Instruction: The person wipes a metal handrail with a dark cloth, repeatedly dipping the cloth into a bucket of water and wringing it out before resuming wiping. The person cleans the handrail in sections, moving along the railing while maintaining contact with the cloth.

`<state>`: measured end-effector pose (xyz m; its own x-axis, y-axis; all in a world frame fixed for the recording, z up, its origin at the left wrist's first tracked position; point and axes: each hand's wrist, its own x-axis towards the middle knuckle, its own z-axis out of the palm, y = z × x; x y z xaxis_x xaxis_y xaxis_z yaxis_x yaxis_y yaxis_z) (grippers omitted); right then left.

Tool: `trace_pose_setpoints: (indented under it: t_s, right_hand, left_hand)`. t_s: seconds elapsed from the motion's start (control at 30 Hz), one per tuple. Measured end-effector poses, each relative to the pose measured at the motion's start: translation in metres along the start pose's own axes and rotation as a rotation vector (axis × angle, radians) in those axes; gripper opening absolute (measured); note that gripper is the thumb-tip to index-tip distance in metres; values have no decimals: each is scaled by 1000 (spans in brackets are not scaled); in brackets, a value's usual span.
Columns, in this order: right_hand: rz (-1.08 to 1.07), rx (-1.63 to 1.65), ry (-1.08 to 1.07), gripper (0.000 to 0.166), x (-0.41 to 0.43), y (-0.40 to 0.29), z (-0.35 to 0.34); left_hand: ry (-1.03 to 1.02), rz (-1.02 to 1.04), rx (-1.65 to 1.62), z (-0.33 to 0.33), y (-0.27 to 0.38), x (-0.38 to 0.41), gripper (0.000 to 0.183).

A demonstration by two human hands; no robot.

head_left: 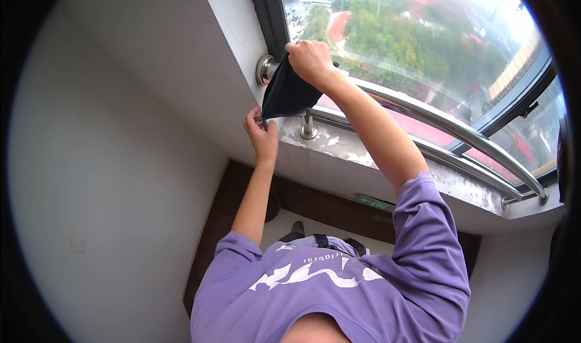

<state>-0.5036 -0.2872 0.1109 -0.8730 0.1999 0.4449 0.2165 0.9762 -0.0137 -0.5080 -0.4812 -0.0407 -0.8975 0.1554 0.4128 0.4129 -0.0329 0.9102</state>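
Observation:
A piece of dark cloth [290, 91] hangs at the left end of the upper steel rail [399, 100], in front of the window. My right hand [311, 59] grips its upper part, fingers curled over the edge. Lower and to the left, my left hand [262, 136] pinches the cloth's bottom left corner between thumb and fingers. Between the two hands the cloth is stretched into a rough triangle. It hides part of the rail, and whether it wraps around the rail I cannot tell.
The rail's round wall flange [264, 69] is beside the cloth. A lower steel rail [440, 154] runs above a sill [349, 152] with peeling paint, and a short post [309, 127] stands on it. A green lit exit sign [374, 202] is low on the wall. A dark round object [272, 206] sits near the floor.

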Motion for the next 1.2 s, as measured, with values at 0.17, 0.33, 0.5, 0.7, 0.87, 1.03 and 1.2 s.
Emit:
trace_pose_setpoints:
  t_s: [0.17, 0.33, 0.5, 0.7, 0.87, 1.03, 1.2]
  right_hand:
    - [-65, 585, 55, 45, -9, 12, 52]
    - [24, 751, -179, 44, 23, 37, 46]
    - [-52, 593, -216, 34, -10, 60, -21]
    - [-182, 857, -194, 30, -140, 97, -95]
    - [49, 929, -90, 32, -226, 122, -98]
    - [252, 949, -46, 35, -306, 142, -86]
    - [341, 925, 5, 32, -355, 153, -83]
  left_hand:
    - [-148, 678, 380, -21, 14, -19, 54]
    - [-417, 887, 397, 33, 25, 62, 83]
    - [-762, 1018, 823, 50, 33, 118, 112]
    - [-1128, 689, 1097, 84, 53, 178, 77]
    - [-1172, 661, 1076, 88, 47, 186, 60]
    - [-894, 1075, 917, 76, 31, 158, 68]
    - [-1111, 1018, 923, 98, 59, 149, 73]
